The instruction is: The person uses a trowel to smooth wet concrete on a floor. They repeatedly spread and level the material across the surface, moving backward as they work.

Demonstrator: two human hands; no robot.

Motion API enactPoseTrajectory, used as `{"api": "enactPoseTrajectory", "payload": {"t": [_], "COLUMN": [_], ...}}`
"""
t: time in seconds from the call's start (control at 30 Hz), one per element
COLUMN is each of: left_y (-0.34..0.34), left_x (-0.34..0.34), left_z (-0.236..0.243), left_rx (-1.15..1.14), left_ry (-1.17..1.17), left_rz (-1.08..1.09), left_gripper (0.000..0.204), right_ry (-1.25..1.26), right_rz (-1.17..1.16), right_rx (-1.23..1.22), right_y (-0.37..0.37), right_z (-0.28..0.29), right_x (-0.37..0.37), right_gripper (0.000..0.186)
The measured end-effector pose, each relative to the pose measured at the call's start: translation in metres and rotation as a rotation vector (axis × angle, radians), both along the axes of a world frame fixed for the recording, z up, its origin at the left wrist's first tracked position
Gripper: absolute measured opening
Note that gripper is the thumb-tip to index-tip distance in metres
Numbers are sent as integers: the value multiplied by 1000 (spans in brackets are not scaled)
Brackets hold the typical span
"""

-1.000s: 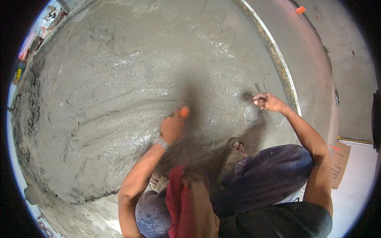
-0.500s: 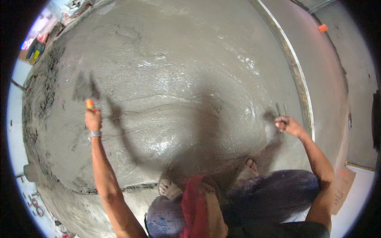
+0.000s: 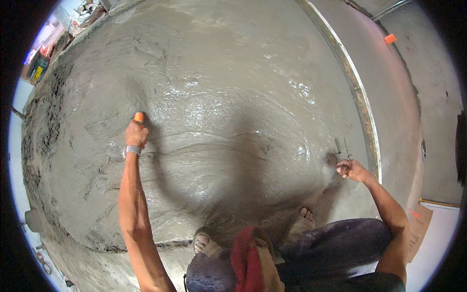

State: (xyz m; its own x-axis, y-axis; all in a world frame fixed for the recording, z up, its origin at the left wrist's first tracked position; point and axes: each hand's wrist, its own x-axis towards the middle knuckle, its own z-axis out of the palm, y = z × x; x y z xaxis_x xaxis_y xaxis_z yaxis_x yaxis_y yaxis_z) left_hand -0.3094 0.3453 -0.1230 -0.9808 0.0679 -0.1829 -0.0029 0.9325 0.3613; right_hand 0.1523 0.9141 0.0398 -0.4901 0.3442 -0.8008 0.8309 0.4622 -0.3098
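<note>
At the far left edge, a dark tub (image 3: 36, 72) with a yellow patch is seen, cut by the round rim of the view. Lower down, a gray lump (image 3: 34, 220) is seen, and what it is cannot be told.

Next comes the left grip (image 3: 136, 133), with a silvery band (image 3: 132, 150) worn at the wrist. Its fingers are closed all the way around an orange-handled tool (image 3: 139, 117). The tool is held over the left part of the wet gray mix (image 3: 219, 73), which is spread wide over the floor. The handle's long way runs up the view, so its orange end is pointed away from the body. The front of the tool seems to lie past that end, but it is blurred and lost in the gray, so its shape and whether the mix is touched cannot be told. The tool is held by the left grip, and the right one is well apart from it.

In the middle, bare toes and a red cloth (image 3: 246, 263) are seen, and part of the mix is darkened by a shadow (image 3: 245, 146).

To the right, the right grip (image 3: 354, 171) is set low near the mix, with its fingers curled in. Whether anything is held there cannot be told. Just past it, a long strip (image 3: 362, 100) is laid, bent by the lens.
</note>
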Motion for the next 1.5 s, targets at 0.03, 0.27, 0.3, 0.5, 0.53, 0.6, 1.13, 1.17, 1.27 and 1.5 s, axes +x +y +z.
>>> {"api": "enactPoseTrajectory", "payload": {"t": [0.03, 0.27, 0.3, 0.5, 0.53, 0.6, 1.13, 1.17, 1.27, 1.5], "left_y": [13, 156, 179, 267, 267, 257, -152, -157, -81, 86], "left_x": [4, 63, 76, 157, 164, 172, -100, -107, -98, -25], "left_z": [1, 17, 21, 46, 53, 78, 15, 8, -23, 12], "left_rx": [-19, 40, 45, 140, 138, 174, -98, -56, -219, -110], "left_ry": [-10, -55, -68, -164, -178, -173, 13, -48, 117, 34], "left_rz": [-44, -465, -514, -803, -839, -873, 339, 321, 20, -396], "left_gripper": [39, 45, 46, 43, 42, 43, 28, 27, 34, 47], "right_ry": [-10, 61, 51, 106, 88, 72, -4, -2, 32, -10], "right_rz": [-15, 63, 68, -10, 2, 9, 1, 28, 17, -6], "right_rx": [-14, -12, -2, -13, 4, 29, 46, 34, 19, 34], "right_y": [-2, -15, -14, 2, 3, 4, 0, 4, 7, 1], "right_z": [-4, 2, 3, -2, -1, 2, -4, -10, -11, -2], "right_x": [-5, -10, -8, 22, 23, 21, 14, 15, 21, 18], "right_gripper": [36, 40, 41, 42, 42, 43, 34, 33, 32, 36]}}
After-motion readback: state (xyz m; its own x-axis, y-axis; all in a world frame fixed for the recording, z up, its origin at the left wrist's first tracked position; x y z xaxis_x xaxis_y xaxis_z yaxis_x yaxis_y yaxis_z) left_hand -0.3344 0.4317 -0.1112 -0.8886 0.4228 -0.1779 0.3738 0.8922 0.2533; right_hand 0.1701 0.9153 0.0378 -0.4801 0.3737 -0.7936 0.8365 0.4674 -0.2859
